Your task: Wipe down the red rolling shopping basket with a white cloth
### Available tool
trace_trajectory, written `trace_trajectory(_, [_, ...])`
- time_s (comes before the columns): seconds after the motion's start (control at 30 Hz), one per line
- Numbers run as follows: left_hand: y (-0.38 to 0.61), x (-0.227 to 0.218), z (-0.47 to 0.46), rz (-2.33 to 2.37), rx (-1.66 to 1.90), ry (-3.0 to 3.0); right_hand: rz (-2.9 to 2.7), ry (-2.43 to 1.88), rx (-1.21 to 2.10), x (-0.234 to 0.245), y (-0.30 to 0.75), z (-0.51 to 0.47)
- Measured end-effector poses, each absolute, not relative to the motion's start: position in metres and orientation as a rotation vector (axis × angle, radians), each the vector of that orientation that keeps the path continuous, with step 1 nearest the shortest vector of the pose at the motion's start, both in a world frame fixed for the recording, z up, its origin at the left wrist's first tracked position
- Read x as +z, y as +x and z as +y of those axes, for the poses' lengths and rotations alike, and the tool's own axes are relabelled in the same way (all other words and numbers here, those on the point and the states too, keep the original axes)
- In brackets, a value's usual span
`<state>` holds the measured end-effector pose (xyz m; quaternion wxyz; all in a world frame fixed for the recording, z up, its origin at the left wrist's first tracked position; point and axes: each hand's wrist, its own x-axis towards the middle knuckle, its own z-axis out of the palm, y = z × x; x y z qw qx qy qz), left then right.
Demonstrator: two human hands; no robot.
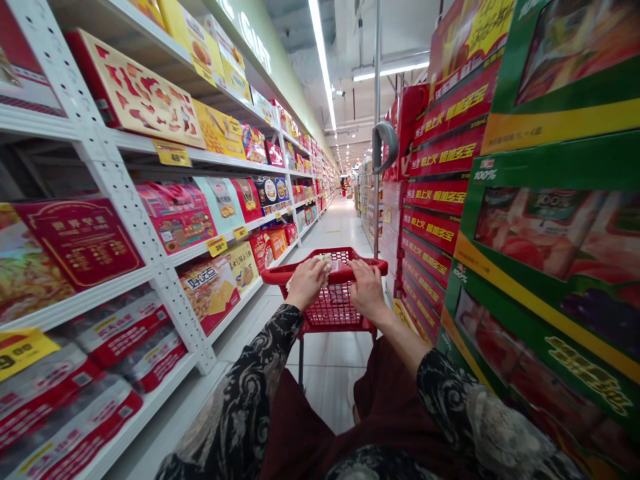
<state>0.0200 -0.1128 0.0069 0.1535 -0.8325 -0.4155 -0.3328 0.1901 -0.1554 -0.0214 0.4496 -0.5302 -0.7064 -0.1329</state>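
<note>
A red wire shopping cart [334, 308] stands upright, its red plastic handle [345, 270] uppermost.

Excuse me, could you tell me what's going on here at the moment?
A person stands behind a red shopping cart in a supermarket aisle, with the left hand and the right hand both on its handle. Something white and crumpled sits at the left hand's fingers, though I can't tell what it is. The cart's basket looks empty from here. White shelves of boxed goods line the left side, and stacked green boxes stand on the right.
</note>
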Motion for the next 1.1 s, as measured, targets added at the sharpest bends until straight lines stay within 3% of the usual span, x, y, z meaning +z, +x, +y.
trace_trajectory(0.2, [-0.002, 0.002, -0.106, -1.409, -1.063, -2.243, -1.775, -1.316, -0.316, -0.02, 0.183, -0.157])
trace_trajectory(0.47, [0.058, 0.005, -0.125, -1.014, -0.96, -2.571, -1.778, -1.225, -0.3, -0.01, 0.18, -0.156])
trace_trajectory(0.67, [0.041, 0.003, -0.112, -1.252, -1.308, -2.471, -1.898, -1.223, -0.286, 0.004, 0.163, -0.147])
trace_trajectory(0.93, [-0.016, 0.001, -0.114, -1.764, -0.764, -2.335, -2.002, -1.222, -0.301, 0.006, 0.133, -0.135])
trace_trajectory(1.1, [-0.037, 0.003, -0.123, -1.776, -0.708, -2.31, -1.942, -1.183, -0.283, 0.017, 0.162, -0.13])
